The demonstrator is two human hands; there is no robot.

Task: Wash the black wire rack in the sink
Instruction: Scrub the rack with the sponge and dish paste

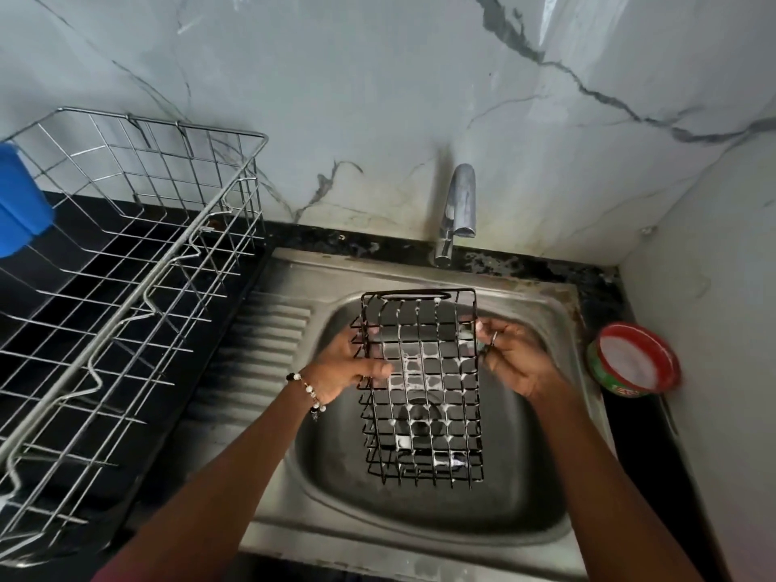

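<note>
A: Where was the black wire rack (pixel 420 388)?

B: Held above the basin of the sink (pixel 541 535), over the drain, clear of the bottom as far as I could judge. Long axis ran from the tap (pixel 460 207) at the back edge toward the person at the front edge. White suds clung to many wire crossings.

A: The hands?

B: Left hand (pixel 348 367) on the rack's left side, thumb laid across the grid, fingers curled behind: gripping it. Right hand (pixel 510 359) at the right rim, near the far half, fingers curled at the wire; blurred, so I could not tell whether it pinched the wire or something small against it.

A: Which hand bore the load?

B: My reading: the left carried, the right worked. Both sat on the far half; the near half hung free.

A: What did the next move turn on?

B: Probably rinsing. No water ran that I could see. The spout stood just beyond the rack's far end, in line with its long axis. The soap tub (pixel 634 359) sat off the sink's right edge, nearer the right hand.
</note>
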